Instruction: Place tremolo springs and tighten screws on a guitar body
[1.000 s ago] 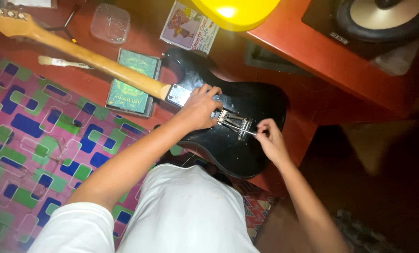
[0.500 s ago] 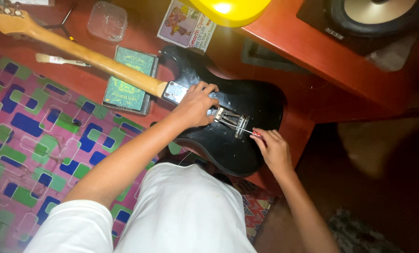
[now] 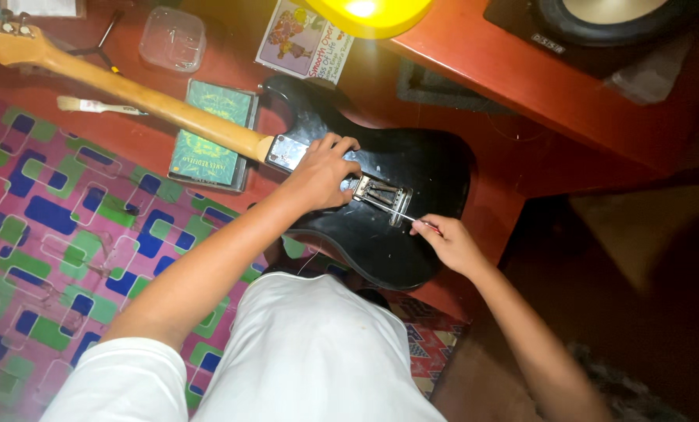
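Observation:
A black electric guitar body (image 3: 420, 168) lies back side up on the red floor, its pale wooden neck (image 3: 131, 98) running up to the left. My left hand (image 3: 322, 172) presses flat on the body beside the metal neck plate (image 3: 287, 152) and the open spring cavity (image 3: 381, 195). My right hand (image 3: 447, 242) pinches a thin screwdriver (image 3: 408, 217) whose tip points into the cavity's lower right end.
A green book (image 3: 209, 133) lies under the neck. A small brush (image 3: 96, 105), a clear plastic box (image 3: 171, 37) and a printed card (image 3: 303, 39) lie nearby. A patterned mat (image 3: 60, 234) covers the left. A red wooden shelf (image 3: 521, 78) holds a speaker (image 3: 607, 23); yellow lamp (image 3: 369, 12) above.
My right hand drew slightly down and right from the cavity and now holds the screwdriver tip at its edge. My left hand stays on the guitar body.

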